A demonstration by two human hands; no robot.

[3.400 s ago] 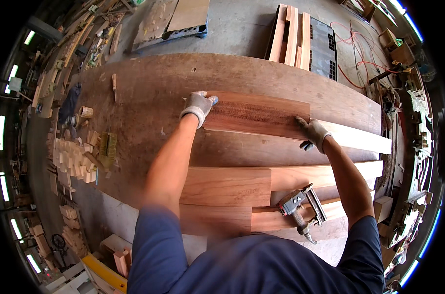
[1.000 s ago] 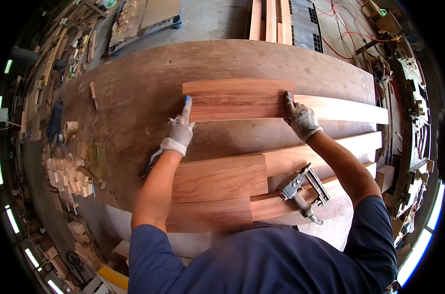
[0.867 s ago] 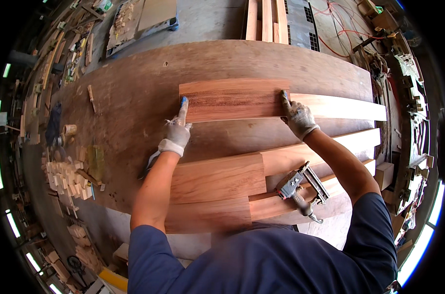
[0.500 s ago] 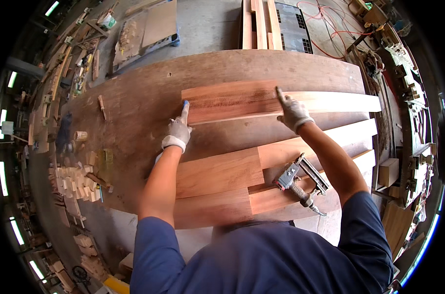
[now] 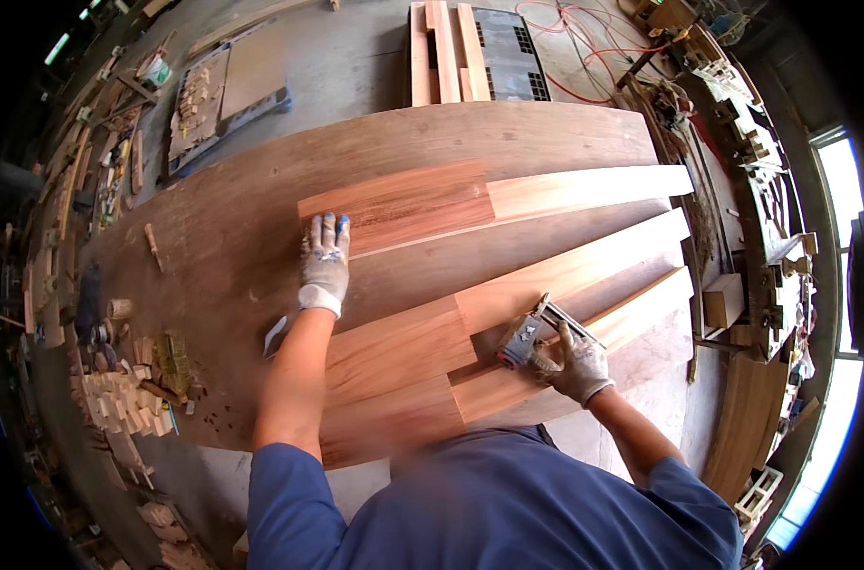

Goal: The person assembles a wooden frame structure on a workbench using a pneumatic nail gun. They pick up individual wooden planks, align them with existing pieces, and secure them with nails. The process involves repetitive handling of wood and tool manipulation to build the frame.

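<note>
My left hand (image 5: 326, 264), in a whitish glove with blue on the fingertips, lies with its fingers stretched out on the left end of a wide reddish board (image 5: 403, 207). A longer, narrower plank (image 5: 589, 190) runs right from that board's far end. Nearer to me, my gloved right hand (image 5: 581, 370) is closed round a grey pneumatic nail gun (image 5: 522, 340), hiding its handle. The nail gun rests over a second assembly, where two wide boards (image 5: 394, 350) meet two long planks (image 5: 575, 261) with a gap between them.
All this lies on a large brown work table (image 5: 232, 218). Small wood blocks (image 5: 128, 401) are piled at its left. Beyond it stand a dark pallet with planks (image 5: 441, 52) and a red hose (image 5: 594, 57). A cluttered bench (image 5: 750, 152) runs along the right.
My right hand has left the far board's joint, come back toward me and taken hold of the nail gun. My left hand has gone from pointing one finger to lying flat on the board.
</note>
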